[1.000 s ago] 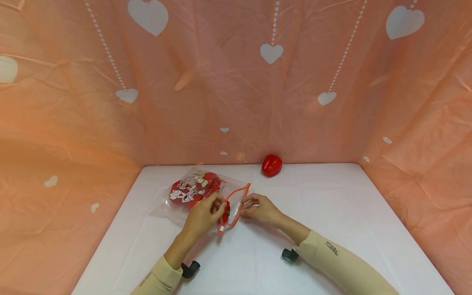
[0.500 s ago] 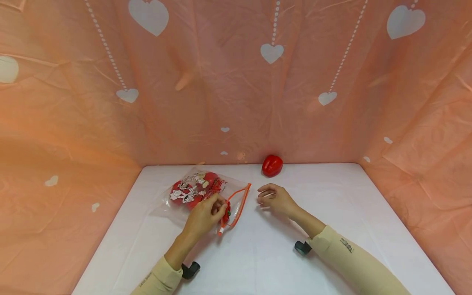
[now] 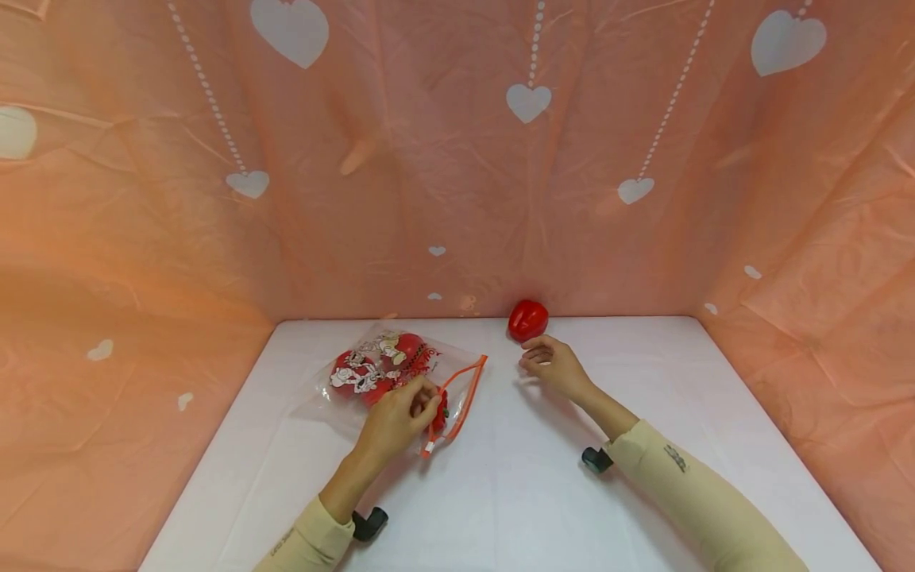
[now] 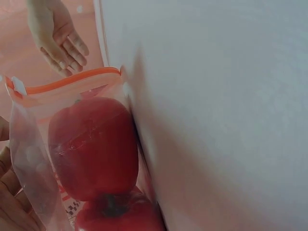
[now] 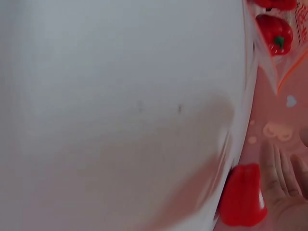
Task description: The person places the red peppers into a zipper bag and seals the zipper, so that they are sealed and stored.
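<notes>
A clear zip bag (image 3: 389, 373) with an orange zipper strip (image 3: 457, 405) lies on the white table (image 3: 500, 492); red peppers (image 4: 94, 149) show inside it. My left hand (image 3: 400, 417) pinches the bag near its mouth. A loose red pepper (image 3: 527, 319) sits at the table's back edge, also seen as the red pepper (image 5: 243, 195) in the right wrist view. My right hand (image 3: 550, 364) hovers just in front of it with fingers relaxed, holding nothing.
Pink cloth walls with white hearts (image 3: 527, 102) enclose the table on three sides. Bare white tabletop stretches to the right and toward the front edge.
My right hand let go of the bag's zipper edge and moved back and to the right, up to the loose red pepper. The left hand stayed on the bag.
</notes>
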The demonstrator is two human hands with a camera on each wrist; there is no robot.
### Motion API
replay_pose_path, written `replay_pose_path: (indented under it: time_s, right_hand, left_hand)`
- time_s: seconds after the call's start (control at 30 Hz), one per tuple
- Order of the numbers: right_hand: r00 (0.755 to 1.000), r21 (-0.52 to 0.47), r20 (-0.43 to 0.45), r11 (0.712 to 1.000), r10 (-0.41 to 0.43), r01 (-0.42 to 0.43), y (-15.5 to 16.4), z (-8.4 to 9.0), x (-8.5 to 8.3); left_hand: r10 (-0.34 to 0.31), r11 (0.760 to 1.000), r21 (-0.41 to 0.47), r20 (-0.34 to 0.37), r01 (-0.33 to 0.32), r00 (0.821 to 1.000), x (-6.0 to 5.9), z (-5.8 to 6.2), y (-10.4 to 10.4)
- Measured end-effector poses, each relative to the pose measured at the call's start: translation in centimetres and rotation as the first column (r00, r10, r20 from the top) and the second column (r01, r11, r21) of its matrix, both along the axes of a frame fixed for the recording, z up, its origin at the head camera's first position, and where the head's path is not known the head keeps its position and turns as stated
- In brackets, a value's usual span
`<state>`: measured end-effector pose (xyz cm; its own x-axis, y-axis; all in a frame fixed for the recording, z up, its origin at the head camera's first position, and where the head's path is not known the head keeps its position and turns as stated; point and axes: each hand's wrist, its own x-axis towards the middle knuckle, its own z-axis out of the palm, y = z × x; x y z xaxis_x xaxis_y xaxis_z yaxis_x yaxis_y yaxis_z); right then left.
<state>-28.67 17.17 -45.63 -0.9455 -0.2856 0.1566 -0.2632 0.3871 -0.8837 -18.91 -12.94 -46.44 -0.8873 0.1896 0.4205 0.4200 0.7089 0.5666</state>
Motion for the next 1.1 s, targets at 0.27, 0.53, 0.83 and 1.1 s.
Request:
replay_pose_path:
  time_s: [0.27,0.53,0.83,1.1]
  right_hand:
    - [0.99,0.089,-0.115,0.992,-0.078,0.089,1.4,-1.2,-2.8]
    - [0.983,0.145,-0.097,0.974,-0.159,0.172,2.3,-1.2,-4.3]
    - [0.973,0.146,-0.123,0.966,-0.197,0.214,2.8,-1.3,-6.3]
    - [0.986,0.135,-0.029,0.976,-0.167,0.169,2.8,-1.3,-7.3]
  left_hand:
    - [-0.006,1.0,0.002,-0.011,0.006,1.0,0.0,-0.1,-0.1]
    - [-0.008,1.0,0.005,-0.004,0.008,1.0,0.1,0.1,-0.1]
    - [-0.004,1.0,0.0,0.001,0.004,1.0,0.1,0.2,-0.1]
    - [0.0,1.0,-0.004,0.003,0.0,1.0,0.1,0.2,-0.1]
